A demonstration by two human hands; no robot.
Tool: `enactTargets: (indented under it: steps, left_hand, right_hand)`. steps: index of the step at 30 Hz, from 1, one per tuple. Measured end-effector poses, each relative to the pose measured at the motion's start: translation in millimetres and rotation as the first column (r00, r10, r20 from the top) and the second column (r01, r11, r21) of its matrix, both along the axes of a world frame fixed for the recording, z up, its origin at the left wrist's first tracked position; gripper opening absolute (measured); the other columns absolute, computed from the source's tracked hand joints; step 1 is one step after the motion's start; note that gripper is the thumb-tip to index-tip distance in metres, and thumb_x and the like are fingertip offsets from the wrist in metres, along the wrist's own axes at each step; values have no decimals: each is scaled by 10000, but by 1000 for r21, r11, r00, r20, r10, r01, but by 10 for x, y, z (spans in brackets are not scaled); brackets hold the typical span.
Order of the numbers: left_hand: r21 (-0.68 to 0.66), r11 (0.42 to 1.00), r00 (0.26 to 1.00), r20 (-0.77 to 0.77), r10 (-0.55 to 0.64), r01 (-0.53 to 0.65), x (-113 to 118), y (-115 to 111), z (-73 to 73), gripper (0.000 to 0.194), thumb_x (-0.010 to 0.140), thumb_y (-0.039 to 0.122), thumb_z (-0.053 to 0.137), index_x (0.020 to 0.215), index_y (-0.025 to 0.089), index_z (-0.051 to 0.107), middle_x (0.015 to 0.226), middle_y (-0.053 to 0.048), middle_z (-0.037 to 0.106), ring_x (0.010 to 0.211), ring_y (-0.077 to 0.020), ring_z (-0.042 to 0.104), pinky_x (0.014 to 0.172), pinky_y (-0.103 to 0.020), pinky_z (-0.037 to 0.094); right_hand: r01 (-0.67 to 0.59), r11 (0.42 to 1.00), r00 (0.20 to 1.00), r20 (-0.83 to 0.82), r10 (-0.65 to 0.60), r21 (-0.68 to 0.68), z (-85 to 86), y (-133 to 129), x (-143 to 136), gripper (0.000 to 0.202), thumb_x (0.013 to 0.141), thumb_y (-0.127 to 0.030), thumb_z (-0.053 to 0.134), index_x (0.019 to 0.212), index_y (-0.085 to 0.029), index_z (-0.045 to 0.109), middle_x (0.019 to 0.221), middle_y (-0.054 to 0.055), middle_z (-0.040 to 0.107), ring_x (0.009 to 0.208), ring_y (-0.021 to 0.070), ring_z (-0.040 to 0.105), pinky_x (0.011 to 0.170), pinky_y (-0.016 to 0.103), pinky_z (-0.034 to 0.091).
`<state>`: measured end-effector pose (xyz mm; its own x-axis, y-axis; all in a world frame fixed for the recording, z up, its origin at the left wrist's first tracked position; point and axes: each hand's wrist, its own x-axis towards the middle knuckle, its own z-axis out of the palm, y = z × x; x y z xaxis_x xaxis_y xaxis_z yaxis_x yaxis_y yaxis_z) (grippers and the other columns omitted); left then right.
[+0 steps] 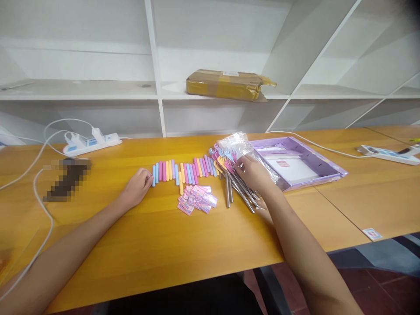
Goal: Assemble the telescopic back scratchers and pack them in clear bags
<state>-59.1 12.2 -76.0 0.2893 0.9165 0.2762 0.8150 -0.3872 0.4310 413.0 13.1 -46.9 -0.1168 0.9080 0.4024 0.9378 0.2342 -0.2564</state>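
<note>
My left hand (138, 186) rests on the table with its fingers curled, beside the leftmost blue handle (153, 176) of a row. That row has several blue, pink, yellow and purple handles (190, 171), set side by side. My right hand (252, 171) is over a pile of back scratchers (226, 162) with coloured claw heads and thin metal rods (243, 194). Its fingers are closed at the claw heads, and the grip itself is partly hidden. Pink and purple cards (197, 199) lie in a loose heap in front of the row.
Clear plastic bags (238, 142) lie behind the pile. A purple open box (315, 178) stands to the right. Power strips (108, 141) with white cables are at left and right. A taped cardboard parcel (226, 85) sits on the white shelf (124, 89).
</note>
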Motion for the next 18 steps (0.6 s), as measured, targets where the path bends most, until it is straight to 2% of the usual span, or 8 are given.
enactTargets:
  steps: [4,9,14,18]
  left_hand:
    - [-9,1000,1000,-10,-21,21,-1,-11,-2,383,1103,442,331,838,245,525,1045,-67,616,980,-242,636,965,-421,503]
    - [18,999,998,-61,-27,28,10,-37,-8,331,1107,398,311,907,247,528,1057,-79,614,993,-256,633,961,-434,506]
    - [34,999,998,-52,-23,25,23,-59,0,270,1086,359,337,912,249,512,1034,-73,605,956,-251,623,922,-426,499]
    - [29,1000,1000,-30,-6,7,18,-63,5,277,1091,373,337,913,251,510,1021,-72,630,961,-256,624,928,-429,501]
  right_hand:
    - [-3,990,999,-31,7,140,-48,-13,-70,273,1039,-416,562,889,-211,663,1026,116,709,752,223,615,669,356,406]
    - [-80,951,979,-158,132,299,-71,-97,-281,495,1094,-470,491,683,-217,603,836,81,684,722,194,608,656,347,400]
    - [-232,919,900,-287,327,318,-92,-196,-488,573,1132,-406,396,592,-225,454,637,26,510,592,158,487,616,345,350]
    - [-307,913,868,-313,385,269,-118,-231,-572,554,1134,-374,378,608,-223,467,645,27,517,600,160,487,626,347,342]
